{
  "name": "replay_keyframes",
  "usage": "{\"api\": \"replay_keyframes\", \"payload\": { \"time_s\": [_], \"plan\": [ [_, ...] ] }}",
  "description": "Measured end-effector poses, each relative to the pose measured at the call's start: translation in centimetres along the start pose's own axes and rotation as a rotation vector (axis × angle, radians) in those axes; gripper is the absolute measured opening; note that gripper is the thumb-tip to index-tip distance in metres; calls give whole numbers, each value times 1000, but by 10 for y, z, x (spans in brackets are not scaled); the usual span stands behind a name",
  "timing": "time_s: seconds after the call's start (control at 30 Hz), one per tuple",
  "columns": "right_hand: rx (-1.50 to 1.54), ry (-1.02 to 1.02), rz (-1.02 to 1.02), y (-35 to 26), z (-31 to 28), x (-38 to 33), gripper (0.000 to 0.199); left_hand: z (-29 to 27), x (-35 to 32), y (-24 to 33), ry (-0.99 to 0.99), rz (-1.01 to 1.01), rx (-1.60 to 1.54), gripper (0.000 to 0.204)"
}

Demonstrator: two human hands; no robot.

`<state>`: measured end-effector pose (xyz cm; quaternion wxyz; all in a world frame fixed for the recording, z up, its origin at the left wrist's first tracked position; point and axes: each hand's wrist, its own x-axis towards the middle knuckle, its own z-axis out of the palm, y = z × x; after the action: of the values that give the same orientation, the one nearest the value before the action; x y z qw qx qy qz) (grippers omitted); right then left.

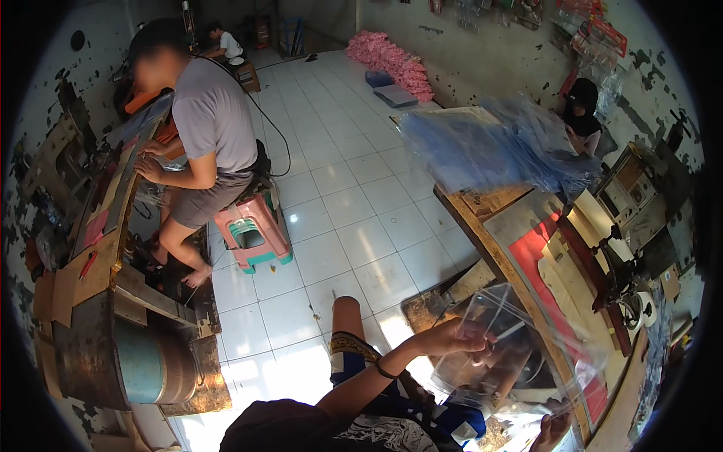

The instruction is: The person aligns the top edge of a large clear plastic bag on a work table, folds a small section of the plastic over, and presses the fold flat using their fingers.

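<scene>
At nine o'clock a seated person on a pink stool leans both hands onto a long bench along the wall, close enough to work without reaching; below it at seven o'clock a blue drum lies under the bench, apparently stowed out of the way. Toward five o'clock the wearer's left hand comes up from the lower edge, fingers pressed together pinching the top edge of a clear bag, which hangs in front of the table edge, held high probably so the film falls straight. The right hand shows only partly at the bottom edge, just under the bag; I cannot tell whether it grips anything. At one o'clock a stack of blue-tinted bags lies blurred on the table's far end, near another person by the wall, and a red mat covers the table near a machine at three o'clock.
</scene>
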<state>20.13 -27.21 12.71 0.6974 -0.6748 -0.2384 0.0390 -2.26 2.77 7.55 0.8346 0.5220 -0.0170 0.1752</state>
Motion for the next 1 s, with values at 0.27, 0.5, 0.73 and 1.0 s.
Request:
{"api": "replay_keyframes", "payload": {
  "time_s": [0.27, 0.5, 0.73, 1.0],
  "plan": [
    [0, -54, 0, 15, -13, 10, 42, 14, -1, 1, -61, 83, 126, 40],
    [-12, -112, -28, 20, -19, 19, 39, 19, -1, -4, 179, 14, 59, 45],
    [51, -67, -218, 7, -12, 18, 25, 25, 1, -18, 190, 92, 184, 46],
    [114, 192, -121, -26, 26, 14, 35, 23, -1, -34, 129, -185, 238, 42]
  ]
}}
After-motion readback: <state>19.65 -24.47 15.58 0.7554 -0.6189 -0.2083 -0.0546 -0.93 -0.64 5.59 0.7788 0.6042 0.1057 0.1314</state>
